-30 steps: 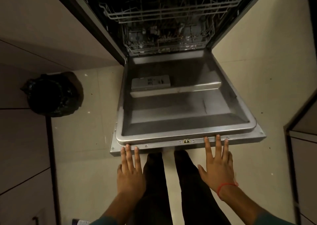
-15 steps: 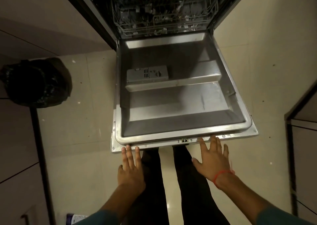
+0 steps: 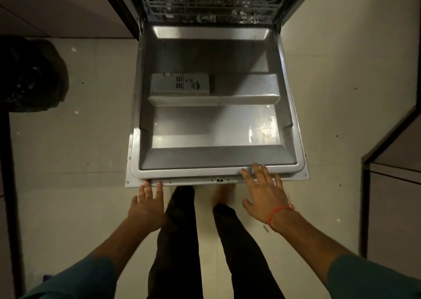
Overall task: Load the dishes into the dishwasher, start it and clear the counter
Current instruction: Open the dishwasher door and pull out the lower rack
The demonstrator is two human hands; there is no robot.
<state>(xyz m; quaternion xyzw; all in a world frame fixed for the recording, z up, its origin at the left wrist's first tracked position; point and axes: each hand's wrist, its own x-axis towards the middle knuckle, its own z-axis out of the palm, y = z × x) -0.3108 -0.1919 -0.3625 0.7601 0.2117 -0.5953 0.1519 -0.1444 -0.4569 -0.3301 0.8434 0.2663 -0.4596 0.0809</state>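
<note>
Two hands reach to the near edge of one dishwasher door [image 3: 216, 125], which lies folded down flat over the floor. The left hand [image 3: 147, 207] has its fingers [image 3: 148, 188] straight and released, their tips touching the door's front lip near its left corner and grasping nothing. The right hand [image 3: 265, 192] is likewise released, fingers spread, their tips lying over the raised rim of the door right of the middle; a red thread band [image 3: 276, 214] circles that wrist. One latch [image 3: 219, 180] sits in the front lip between the two hands.

One grey detergent dispenser [image 3: 180, 86] is set in the door's inner panel, on its left half. Behind the door, one wire rack [image 3: 209, 4] shows inside the dark dishwasher tub; what it carries is too dim to count.

Two legs in dark trousers [image 3: 180, 241] stand just short of the door's edge, between the arms. One black rubbish bag [image 3: 29, 75] sits on the tiled floor [image 3: 75, 150] to the left, well apart from the door. Bare floor runs along both sides of the door. On the right, one cabinet corner [image 3: 391, 161] juts in, apart from the door's right corner.
</note>
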